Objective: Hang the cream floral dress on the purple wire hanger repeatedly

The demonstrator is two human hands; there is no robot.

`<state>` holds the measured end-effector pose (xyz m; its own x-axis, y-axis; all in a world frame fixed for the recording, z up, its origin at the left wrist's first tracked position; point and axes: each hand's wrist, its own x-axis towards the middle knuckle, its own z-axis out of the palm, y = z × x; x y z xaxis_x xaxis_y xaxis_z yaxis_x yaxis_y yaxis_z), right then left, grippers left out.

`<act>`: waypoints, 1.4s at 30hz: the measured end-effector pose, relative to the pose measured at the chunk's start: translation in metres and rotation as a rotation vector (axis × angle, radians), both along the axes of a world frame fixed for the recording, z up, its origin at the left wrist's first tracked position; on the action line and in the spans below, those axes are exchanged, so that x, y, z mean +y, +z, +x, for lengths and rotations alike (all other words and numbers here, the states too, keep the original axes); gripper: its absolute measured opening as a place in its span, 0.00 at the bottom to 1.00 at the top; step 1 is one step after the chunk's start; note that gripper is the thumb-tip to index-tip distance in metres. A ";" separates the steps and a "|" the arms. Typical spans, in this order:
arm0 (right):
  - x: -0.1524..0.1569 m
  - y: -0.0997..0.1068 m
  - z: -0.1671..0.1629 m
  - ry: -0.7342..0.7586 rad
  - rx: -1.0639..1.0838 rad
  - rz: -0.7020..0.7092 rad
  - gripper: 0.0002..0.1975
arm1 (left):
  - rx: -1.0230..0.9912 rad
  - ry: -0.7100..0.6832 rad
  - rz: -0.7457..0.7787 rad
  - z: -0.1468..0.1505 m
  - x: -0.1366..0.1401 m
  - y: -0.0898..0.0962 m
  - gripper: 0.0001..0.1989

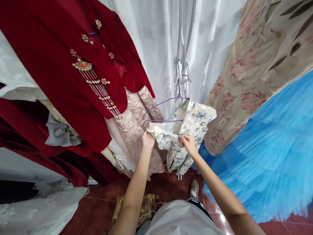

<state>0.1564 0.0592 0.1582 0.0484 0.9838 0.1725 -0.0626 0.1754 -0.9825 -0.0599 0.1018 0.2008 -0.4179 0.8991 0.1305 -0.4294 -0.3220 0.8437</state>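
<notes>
A white floral garment [195,120] with blue and yellow print hangs by one shoulder from a purple wire hanger [162,103]. The hanger's left arm is bare. My left hand [148,140] pinches the garment's loose left part near its upper corner, just below that bare arm. With closed fingers, my right hand [187,143] grips the garment's edge near its middle. Cloth stretches between the two hands, and the lower part droops in folds. The hanger's hook is up by a chain of white plastic hooks [181,70].
At left hang a dark red velvet jacket [97,75] with beaded ornaments and a pink textured skirt [137,127]. A beige floral dress [234,94] and blue tulle [274,153] hang at right. White curtains [156,42] are behind. A wooden stool [150,204] stands on the red tiled floor [95,204].
</notes>
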 end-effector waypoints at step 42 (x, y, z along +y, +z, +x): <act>-0.025 0.060 0.128 0.032 0.080 -0.118 0.18 | 1.024 -0.107 0.197 -0.050 0.005 0.020 0.23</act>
